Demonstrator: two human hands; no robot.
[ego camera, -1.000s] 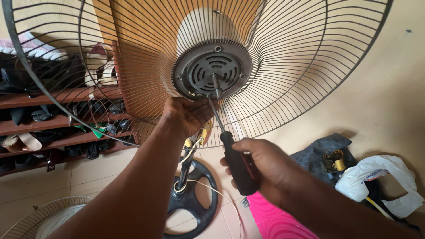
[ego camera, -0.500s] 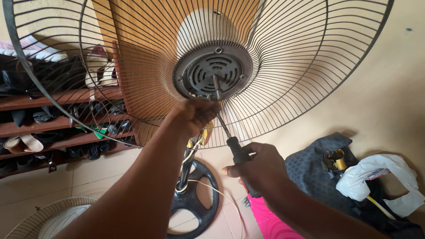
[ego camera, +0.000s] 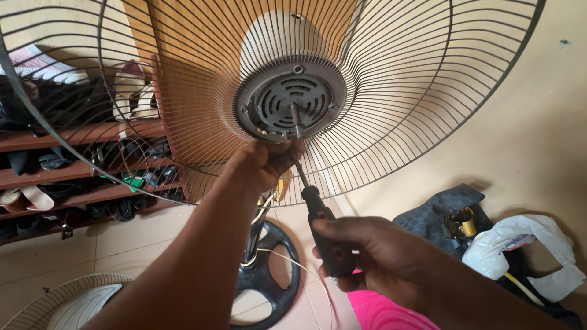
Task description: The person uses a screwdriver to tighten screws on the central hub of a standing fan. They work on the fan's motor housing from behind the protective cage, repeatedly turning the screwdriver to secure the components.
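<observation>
Head view shows you a tan wall and pale tiled floor behind the fan's wire guard [ego camera: 428,91]. Your right hand [ego camera: 373,256] is closed around the black-handled screwdriver [ego camera: 318,214] — its shaft slants up and left to the grey motor hub [ego camera: 287,101]. Your left hand [ego camera: 263,162] pinches at the hub's lower edge. Below the hub sits the round black base [ego camera: 269,269]; left of it, shoe shelves [ego camera: 73,159].

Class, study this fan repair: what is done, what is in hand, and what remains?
Done: no blades on the shaft; a separate grille lies on the floor. In hand: the right hand drives a screwdriver at the motor plate; the left hand steadies it. Left: the rear grille remains mounted.
</observation>
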